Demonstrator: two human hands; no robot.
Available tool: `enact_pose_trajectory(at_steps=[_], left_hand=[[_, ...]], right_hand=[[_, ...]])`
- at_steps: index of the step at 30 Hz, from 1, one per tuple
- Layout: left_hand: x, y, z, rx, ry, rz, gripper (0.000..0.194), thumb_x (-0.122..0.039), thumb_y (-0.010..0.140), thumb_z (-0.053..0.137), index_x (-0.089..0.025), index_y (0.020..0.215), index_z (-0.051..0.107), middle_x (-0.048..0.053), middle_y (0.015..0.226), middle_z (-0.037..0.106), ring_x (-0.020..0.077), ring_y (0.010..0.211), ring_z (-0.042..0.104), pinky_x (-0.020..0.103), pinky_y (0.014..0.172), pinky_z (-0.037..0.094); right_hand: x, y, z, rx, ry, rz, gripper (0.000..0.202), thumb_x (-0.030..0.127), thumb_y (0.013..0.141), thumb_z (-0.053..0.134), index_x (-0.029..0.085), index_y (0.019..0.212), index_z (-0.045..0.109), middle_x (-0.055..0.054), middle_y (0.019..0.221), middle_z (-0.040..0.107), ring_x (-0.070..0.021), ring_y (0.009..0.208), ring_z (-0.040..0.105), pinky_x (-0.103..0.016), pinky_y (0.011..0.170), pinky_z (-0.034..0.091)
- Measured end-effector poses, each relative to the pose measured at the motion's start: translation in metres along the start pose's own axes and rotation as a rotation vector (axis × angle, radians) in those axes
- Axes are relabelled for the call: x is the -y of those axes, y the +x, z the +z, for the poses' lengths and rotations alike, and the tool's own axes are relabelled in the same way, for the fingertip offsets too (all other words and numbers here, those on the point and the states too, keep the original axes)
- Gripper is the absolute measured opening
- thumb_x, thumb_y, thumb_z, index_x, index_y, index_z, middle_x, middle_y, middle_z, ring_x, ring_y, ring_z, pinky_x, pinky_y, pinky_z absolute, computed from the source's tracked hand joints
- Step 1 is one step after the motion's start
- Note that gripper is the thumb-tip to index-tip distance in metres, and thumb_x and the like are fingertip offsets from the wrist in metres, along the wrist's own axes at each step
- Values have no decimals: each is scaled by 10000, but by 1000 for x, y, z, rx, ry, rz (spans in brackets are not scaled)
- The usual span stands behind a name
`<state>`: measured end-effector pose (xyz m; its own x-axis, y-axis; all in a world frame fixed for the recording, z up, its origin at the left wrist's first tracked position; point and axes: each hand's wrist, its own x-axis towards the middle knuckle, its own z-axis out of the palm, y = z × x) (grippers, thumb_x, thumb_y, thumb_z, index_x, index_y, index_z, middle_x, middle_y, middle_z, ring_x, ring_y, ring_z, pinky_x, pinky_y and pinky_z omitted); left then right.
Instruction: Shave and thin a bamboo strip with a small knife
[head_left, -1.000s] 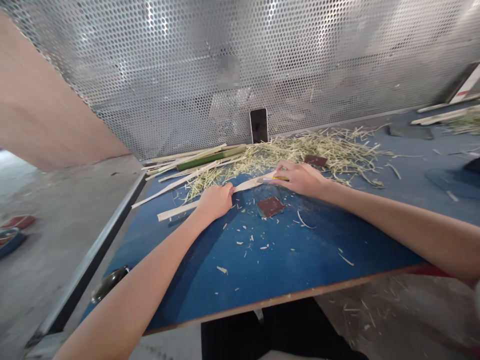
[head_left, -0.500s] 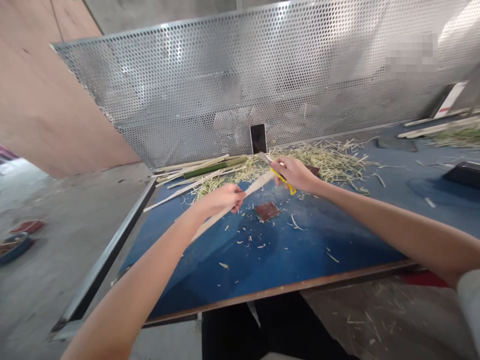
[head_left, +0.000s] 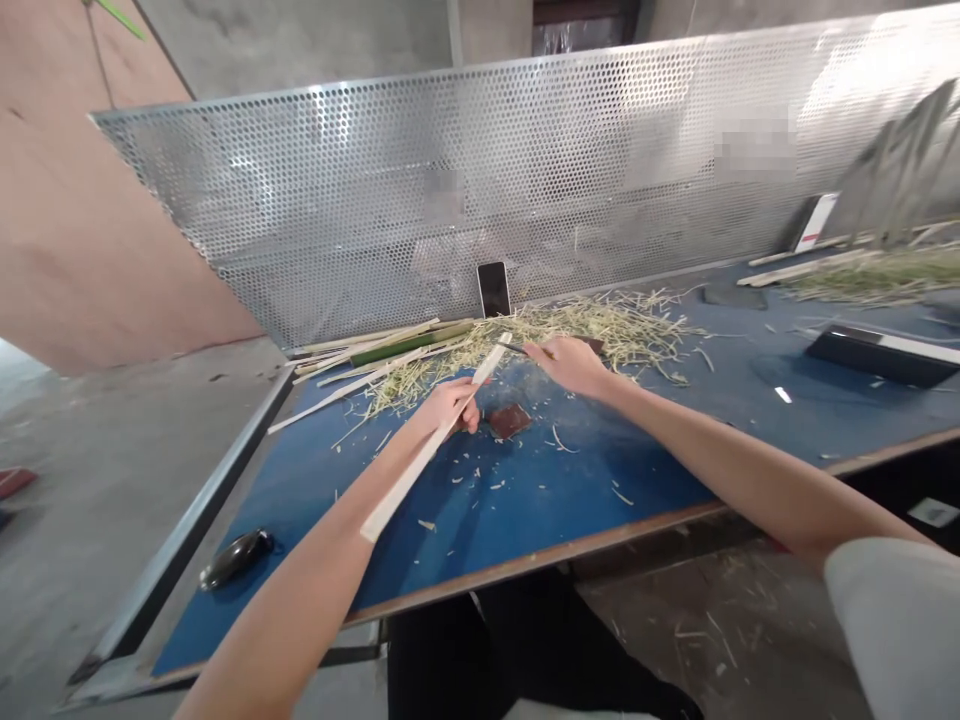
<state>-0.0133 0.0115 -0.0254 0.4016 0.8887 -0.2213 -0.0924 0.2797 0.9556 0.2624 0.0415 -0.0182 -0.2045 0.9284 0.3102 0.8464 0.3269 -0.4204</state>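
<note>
My left hand [head_left: 454,404] is closed around a pale, flat bamboo strip [head_left: 411,480], which slants from my forearm up toward the pile of shavings. In my right hand [head_left: 573,366] is a utility knife [head_left: 513,347]; its blade points left and meets or nearly meets the strip's far end, and its handle is mostly hidden by my fingers. Just right of my left hand, a reddish-brown square [head_left: 510,421] that looks like sandpaper lies on the blue tabletop [head_left: 540,490]. Small pale chips are scattered around it.
Curly shavings [head_left: 630,330] are heaped behind my hands, with a green bamboo piece [head_left: 397,348] and pale strips to their left. A phone [head_left: 493,289] leans on the perforated metal screen [head_left: 360,200]. A dark glossy oval object [head_left: 237,559] sits front left; a black device [head_left: 881,355] lies right.
The strip has swung steeper, and its far end now shows beyond my left hand. The knife's blade has turned to point left, its yellow handle now hidden. The view has shifted rightward.
</note>
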Motion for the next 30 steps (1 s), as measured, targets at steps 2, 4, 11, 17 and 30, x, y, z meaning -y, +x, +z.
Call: enact_pose_trajectory(at_steps=[2,4,11,17,30], left_hand=[[0,-4,-4,-35,-11,-12,124,-184,916,769,-175,970,657,-34,579,595,156,494,623,254,525,545],[0,-6,-3,-97,-18,-33,153,-159,892,757,-191,908,609,-18,617,629,150,497,633,249,510,536],[10,-6,9,-169,13,26,295,-314,995,740,-246,849,492,-73,512,504,101,336,432,207,354,288],[10,-6,11,-145,-16,-11,187,-278,977,752,-214,960,577,-130,462,403,96,315,350,185,328,234],[8,-24,30,-106,2,58,430,-567,1091,676,-241,867,506,-128,486,377,73,320,326,177,352,260]], right_hand=[[3,-2,0,44,4,-7,662,661,1169,325,252,779,670,-99,750,690,-245,705,603,-404,717,386],[5,-3,1,66,24,-41,627,657,1166,345,248,810,662,-99,793,703,-244,726,610,-402,727,388],[13,-13,17,81,30,-176,548,622,1170,351,256,827,571,-77,843,699,-233,776,614,-371,731,378],[21,-18,23,96,-43,-161,514,617,1169,397,252,889,626,-53,767,693,-221,691,592,-350,658,315],[28,-20,23,115,-383,-73,694,450,1230,203,176,1066,820,-174,908,827,-283,849,773,-355,684,383]])
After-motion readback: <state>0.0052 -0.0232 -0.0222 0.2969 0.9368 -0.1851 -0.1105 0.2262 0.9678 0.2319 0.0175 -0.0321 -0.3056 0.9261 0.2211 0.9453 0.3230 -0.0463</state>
